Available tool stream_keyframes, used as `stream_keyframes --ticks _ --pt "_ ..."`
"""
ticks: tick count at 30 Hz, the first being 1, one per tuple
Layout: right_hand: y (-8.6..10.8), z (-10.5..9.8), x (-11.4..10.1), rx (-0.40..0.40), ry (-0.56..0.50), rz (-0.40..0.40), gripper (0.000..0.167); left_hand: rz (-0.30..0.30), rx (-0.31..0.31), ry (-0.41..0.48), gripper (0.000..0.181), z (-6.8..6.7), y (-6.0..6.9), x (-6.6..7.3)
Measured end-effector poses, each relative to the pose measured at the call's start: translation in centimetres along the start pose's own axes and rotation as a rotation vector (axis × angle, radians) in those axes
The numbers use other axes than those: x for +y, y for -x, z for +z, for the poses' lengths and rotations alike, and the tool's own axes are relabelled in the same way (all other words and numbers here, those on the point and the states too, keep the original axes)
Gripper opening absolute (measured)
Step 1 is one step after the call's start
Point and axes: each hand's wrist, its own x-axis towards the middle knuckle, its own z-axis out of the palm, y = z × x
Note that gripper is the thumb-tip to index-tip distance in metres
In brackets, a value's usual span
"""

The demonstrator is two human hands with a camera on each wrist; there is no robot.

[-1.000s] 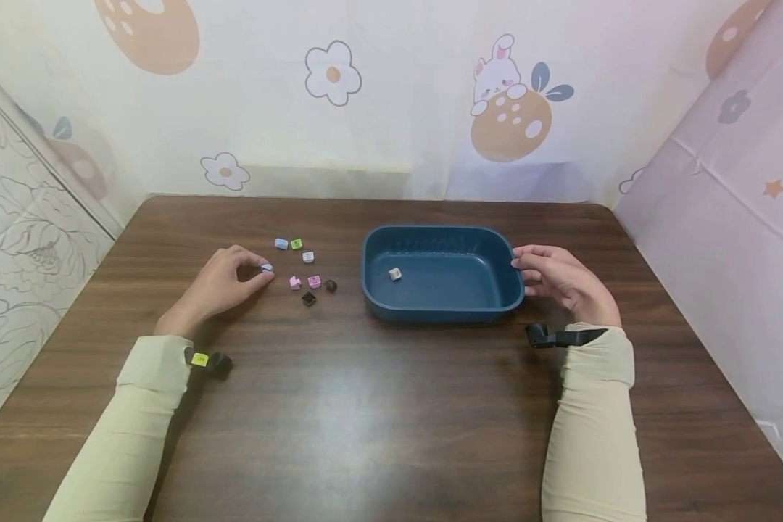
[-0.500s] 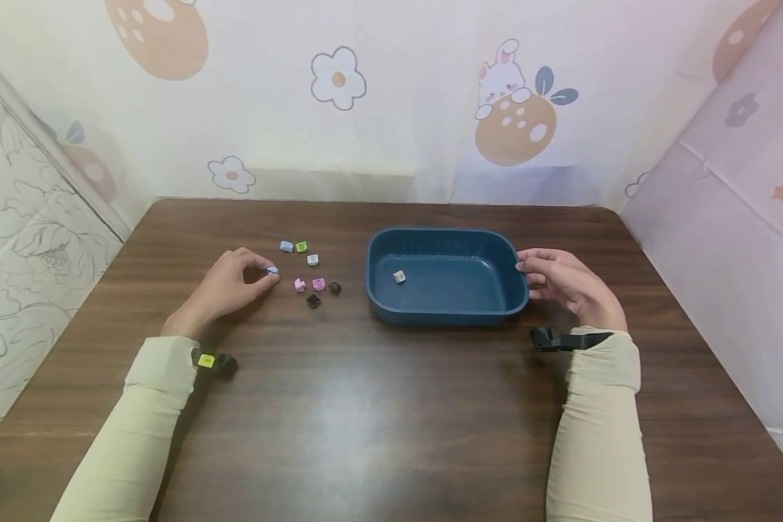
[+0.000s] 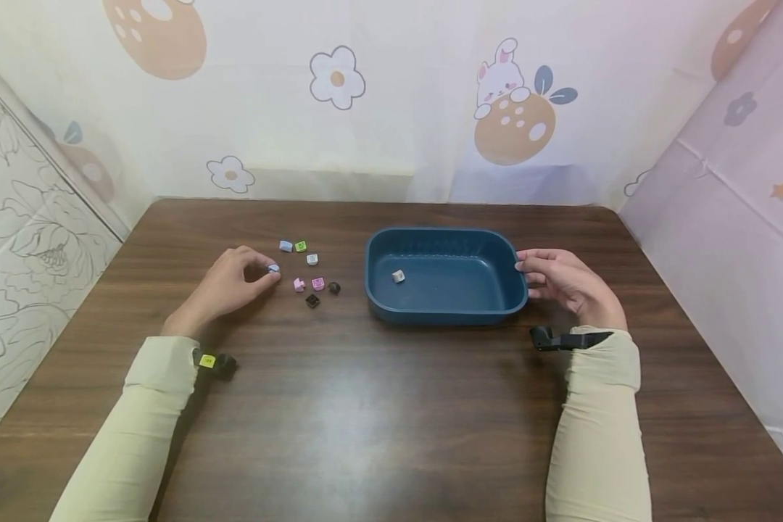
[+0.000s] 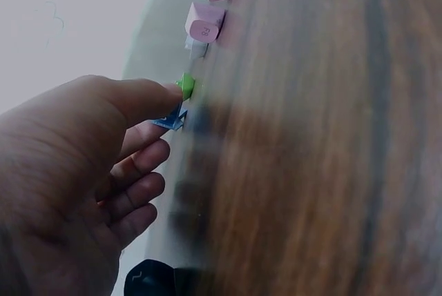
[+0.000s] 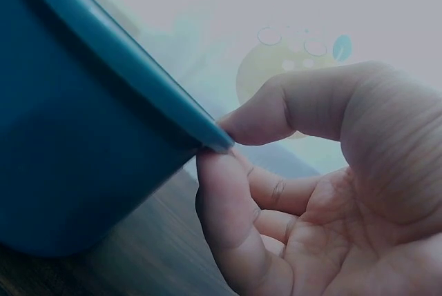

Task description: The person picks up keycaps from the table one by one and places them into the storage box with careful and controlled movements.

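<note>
The surface [image 3: 365,406] is dark brown and wood-grained, with rounded far corners. On it stands a blue open container [image 3: 446,317]. Left of that lie a light-blue keycap [image 3: 286,246], a green keycap [image 3: 301,246], a white keycap [image 3: 312,259], two pink keycaps [image 3: 318,284] and two black pieces [image 3: 312,301].

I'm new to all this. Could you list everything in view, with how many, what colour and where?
Table: 1, brown woodgrain, below everything
Tub: 1, dark blue, on the table
Inside keycap: 1, off-white, in the tub
Loose keycaps: 7 (2 pink, 2 black, 1 light blue, 1 green, 1 white), left of the tub
Pinched keycap: 1, light blue, in the left hand
Printed coverings: 3 sides, pale, around the table
Wrist cameras: 2, black, one per wrist
Sleeves: 2, cream, on the forearms
Left hand: 1, bare
Right hand: 1, bare, gripping the tub's right rim
</note>
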Motion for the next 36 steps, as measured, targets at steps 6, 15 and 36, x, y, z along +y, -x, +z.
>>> stream_keyframes --ticks 6,15,36 --pt "0.1 -0.1 0.1 0.004 0.006 -0.002 0.051 -0.010 -0.013 0.005 0.035 0.0 -0.1 0.2" --pt "0.3 -0.1 0.0 0.013 0.001 -0.012 0.043 0.009 -0.018 0.012 0.036 0.2 -0.4 0.5" --pt "0.9 0.7 0.0 0.007 0.002 -0.014 0.053 0.057 -0.001 0.041 0.040 0.4 -0.9 1.9"
